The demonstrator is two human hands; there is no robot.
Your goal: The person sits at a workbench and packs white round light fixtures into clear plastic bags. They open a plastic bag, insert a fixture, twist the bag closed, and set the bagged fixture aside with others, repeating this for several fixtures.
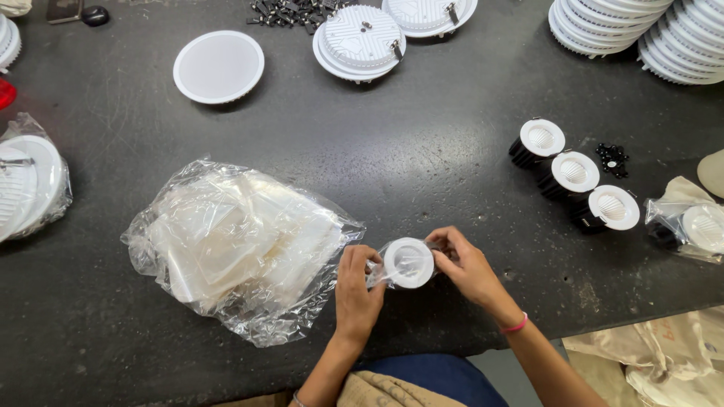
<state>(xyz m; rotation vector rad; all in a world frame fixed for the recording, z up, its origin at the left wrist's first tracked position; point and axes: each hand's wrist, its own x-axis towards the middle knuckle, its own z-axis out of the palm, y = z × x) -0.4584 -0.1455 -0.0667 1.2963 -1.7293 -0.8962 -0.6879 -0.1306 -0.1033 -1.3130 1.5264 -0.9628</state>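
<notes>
My left hand (357, 289) and my right hand (469, 267) together hold a small round downlight (409, 262) with a white rim and a black body, just above the dark table near its front edge. Thin clear plastic is wrapped partly around the lamp, and the fingers of both hands pinch it at the sides. A crumpled clear bag full of small plastic bags (240, 247) lies right beside my left hand.
Three matching small downlights (575, 174) lie in a row at the right, with black screws (613, 159) and a bagged lamp (691, 224) nearby. Large white round panel lights (219, 66) and stacks (639, 29) sit along the far edge. Another bagged panel light (30, 185) rests at the left.
</notes>
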